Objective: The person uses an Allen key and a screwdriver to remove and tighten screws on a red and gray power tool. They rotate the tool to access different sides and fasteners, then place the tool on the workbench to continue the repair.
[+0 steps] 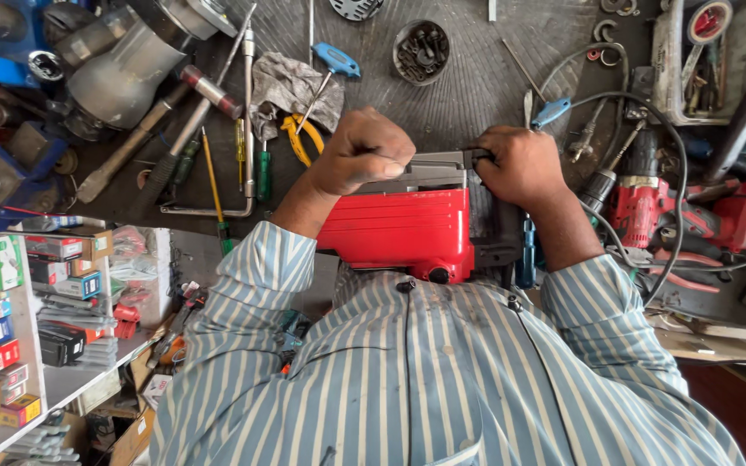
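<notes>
- On the counter [477,95], seen from the head camera, a red power tool [399,229] with a grey top lies in front of the person, close against the striped shirt [425,380].
- The left hand [363,151] is curled into a fist and rests on the grey top of the tool at its left end; what it grips inside the fist is hidden.
- The right hand [521,164] is closed over the tool's dark right end, fingers wrapped round the upper edge.
- Just behind the left hand lie a grey rag [291,86], yellow-handled pliers [297,138] and a blue T-handle key [331,62].
- Further left lie screwdrivers [211,173], a hammer [123,160] and a large grey machine part [118,73].
- A round tin of bits [421,52] stands near the far edge, well apart from both hands.
- To the right of the right hand lie a red drill [649,203] and a looping black cable [675,164].
- At lower left, shelves [53,388] carry small boxes.
</notes>
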Available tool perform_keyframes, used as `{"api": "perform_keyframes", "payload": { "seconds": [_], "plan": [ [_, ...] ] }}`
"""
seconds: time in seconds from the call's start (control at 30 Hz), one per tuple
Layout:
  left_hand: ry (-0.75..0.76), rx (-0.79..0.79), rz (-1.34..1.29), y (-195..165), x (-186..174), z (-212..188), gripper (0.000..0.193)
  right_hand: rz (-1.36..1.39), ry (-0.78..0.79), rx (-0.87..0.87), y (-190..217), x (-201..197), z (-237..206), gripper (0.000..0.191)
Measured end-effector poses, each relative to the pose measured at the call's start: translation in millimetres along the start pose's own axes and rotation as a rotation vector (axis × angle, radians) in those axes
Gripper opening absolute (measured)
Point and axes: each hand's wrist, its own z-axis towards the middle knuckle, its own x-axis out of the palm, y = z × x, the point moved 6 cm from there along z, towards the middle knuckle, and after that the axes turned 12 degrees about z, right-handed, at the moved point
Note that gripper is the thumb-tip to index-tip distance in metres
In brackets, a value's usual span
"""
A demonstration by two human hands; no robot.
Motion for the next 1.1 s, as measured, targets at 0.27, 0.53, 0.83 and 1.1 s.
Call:
{"api": "perform_keyframes", "payload": {
  "seconds": [0.27,0.53,0.83,1.1],
  "plan": [
    [-0.108,0.071,-0.209,2,-7,-10,0.041,-0.048,0.013,0.024,-4,0,0,0.023],
    [-0.104,-0.007,0.209,3,-1,-10,0.034,-0.030,-0.016,0.023,-8,5,-4,0.024],
    [-0.034,-0.250,0.998,1,8,-11,0.013,-0.018,-0.056,-0.050,7,-4,-5,0.027],
    [-0.222,-0.027,1.055,-10,3,-7,0.029,0.116,-0.174,0.211,-2,1,-25,0.055]
  ]
}}
